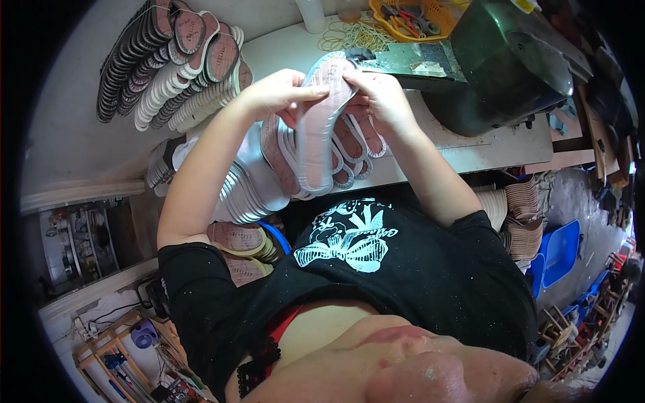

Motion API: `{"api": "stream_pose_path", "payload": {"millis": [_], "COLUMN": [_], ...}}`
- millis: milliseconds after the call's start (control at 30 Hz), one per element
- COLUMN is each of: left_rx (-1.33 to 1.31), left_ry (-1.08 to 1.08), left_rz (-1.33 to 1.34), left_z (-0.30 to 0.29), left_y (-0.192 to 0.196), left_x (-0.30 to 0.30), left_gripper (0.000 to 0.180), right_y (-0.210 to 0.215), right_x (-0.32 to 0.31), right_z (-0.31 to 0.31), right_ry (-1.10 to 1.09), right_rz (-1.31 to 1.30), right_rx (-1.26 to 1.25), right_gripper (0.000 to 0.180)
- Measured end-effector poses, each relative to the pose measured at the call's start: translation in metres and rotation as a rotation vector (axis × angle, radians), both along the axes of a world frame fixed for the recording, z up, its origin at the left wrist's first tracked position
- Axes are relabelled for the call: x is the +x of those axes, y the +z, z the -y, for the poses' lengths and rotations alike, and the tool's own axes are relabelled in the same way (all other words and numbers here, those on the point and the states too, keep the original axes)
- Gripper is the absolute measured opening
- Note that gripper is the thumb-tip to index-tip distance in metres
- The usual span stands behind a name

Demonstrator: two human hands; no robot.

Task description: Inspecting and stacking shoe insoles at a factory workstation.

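Insole (316, 141) sits between left hand (277, 96) and right hand (383, 99), both clamped on its upper half.

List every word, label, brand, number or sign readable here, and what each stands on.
Black T-shirt: white lettering beside the bow print; wording not copied out here.
Held pink insole: faint dark marks near its upper end, too blurred to read.
Upper-left insoles: dark marks on pink faces, too small to read.
Green machine: yellow patch at the picture's edge, nothing legible.
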State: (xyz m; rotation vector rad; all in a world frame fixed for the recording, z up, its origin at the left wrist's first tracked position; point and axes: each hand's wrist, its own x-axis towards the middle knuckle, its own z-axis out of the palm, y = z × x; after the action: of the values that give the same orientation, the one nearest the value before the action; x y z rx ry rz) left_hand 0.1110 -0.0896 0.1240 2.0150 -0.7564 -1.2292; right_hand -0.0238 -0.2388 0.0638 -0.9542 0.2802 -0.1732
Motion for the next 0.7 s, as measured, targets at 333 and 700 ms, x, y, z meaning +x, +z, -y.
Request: {"api": "stream_pose_path", "payload": {"millis": [333,700], "left_rx": [-0.091,-0.129], "left_ry": [0.176,0.307], "left_rz": [-0.185,-0.039], "left_z": [0.006,0.011], "left_y": [-0.012,-0.007], "left_x": [-0.016,-0.015], "left_gripper": [0.050,0.042], "right_y": [-0.017,-0.009], "right_x": [-0.015,-0.026], "right_z": [-0.008,0.005], "right_ry": [0.013,0.215], "right_rz": [0.048,-0.024], "right_rx": [-0.280,-0.183], "right_gripper": [0.027,0.029]}}
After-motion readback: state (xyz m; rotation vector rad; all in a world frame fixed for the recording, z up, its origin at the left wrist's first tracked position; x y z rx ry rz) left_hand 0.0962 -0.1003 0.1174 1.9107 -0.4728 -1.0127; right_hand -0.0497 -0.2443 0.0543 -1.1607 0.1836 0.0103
